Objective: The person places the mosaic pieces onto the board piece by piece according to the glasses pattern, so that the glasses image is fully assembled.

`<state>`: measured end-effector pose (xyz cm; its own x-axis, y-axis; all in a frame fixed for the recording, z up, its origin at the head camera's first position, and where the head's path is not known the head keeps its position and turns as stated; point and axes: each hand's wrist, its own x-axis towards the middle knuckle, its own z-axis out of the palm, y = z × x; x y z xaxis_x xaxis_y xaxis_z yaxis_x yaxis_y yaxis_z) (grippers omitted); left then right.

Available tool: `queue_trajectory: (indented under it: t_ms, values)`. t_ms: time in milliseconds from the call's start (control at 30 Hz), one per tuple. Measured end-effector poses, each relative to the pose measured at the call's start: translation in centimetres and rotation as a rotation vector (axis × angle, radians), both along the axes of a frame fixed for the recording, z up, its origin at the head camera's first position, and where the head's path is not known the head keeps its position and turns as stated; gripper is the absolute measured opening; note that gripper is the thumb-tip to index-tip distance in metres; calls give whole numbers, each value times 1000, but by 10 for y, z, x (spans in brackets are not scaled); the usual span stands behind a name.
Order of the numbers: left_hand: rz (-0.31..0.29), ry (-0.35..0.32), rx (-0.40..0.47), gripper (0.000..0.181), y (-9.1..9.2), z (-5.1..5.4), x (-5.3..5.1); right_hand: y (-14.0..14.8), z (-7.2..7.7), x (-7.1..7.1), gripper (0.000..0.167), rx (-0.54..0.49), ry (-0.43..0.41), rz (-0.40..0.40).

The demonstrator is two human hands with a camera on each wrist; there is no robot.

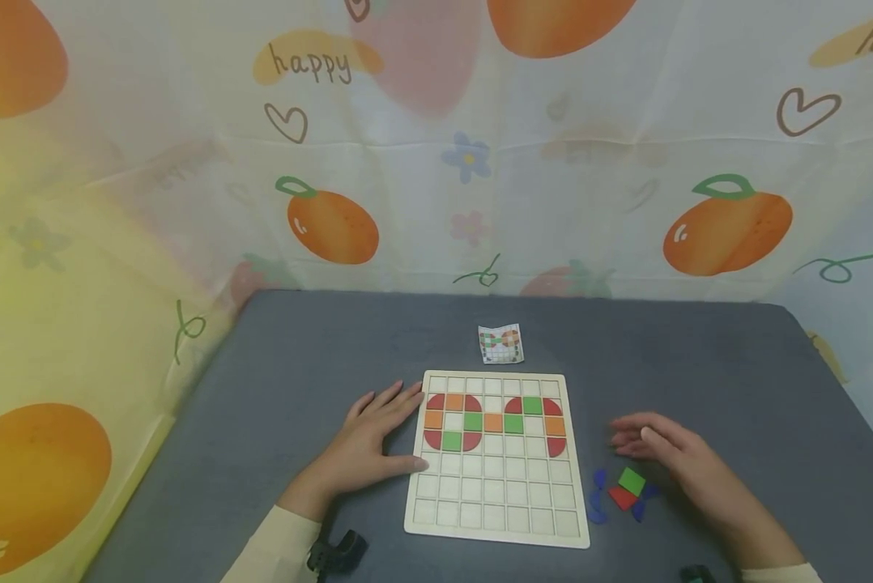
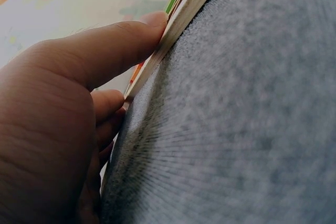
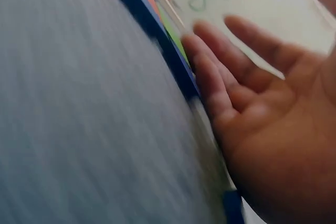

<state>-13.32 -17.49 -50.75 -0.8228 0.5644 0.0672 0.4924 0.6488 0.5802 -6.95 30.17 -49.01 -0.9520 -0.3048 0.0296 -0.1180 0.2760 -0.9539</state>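
A pale wooden grid board lies on the table with red rounded tiles, orange squares and green squares set in its upper rows. My left hand rests at the board's left side, thumb and fingertips touching its edge; in the left wrist view the thumb presses against the rim. To the right of the board, my right hand hovers with loosely bent fingers and holds nothing. Just below it are a loose green square, a red tile and several blue pieces. The right wrist view is blurred.
A small printed card with a coloured pattern lies behind the board. The grey table ends at a fruit-printed curtain at the back and left. A black strap device sits at the left wrist.
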Motion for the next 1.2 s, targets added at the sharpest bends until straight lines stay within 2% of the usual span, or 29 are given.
queue_trajectory:
  t_ms: [100,200,367,500,767,1033,1200]
  values:
    - [4,-1,-7,101,0,-1,-1,11,1,4,32,34,-73,6]
    - [9,-4,-14,102,0,-3,-1,19,1,6,36,56,-105,34]
    - [9,-7,-7,102,0,-3,-2,26,-6,6,39,85,-6,123]
    - [6,1,-1,101,0,-3,-1,27,-6,4,42,133,38,165]
    - [2,3,-1,101,0,-3,-1,21,-3,2,32,330,61,136]
    - [6,1,-3,100,0,-2,-1,25,-1,3,26,374,78,175]
    - [6,22,0,99,0,-2,-1,19,2,5,24,411,25,114]
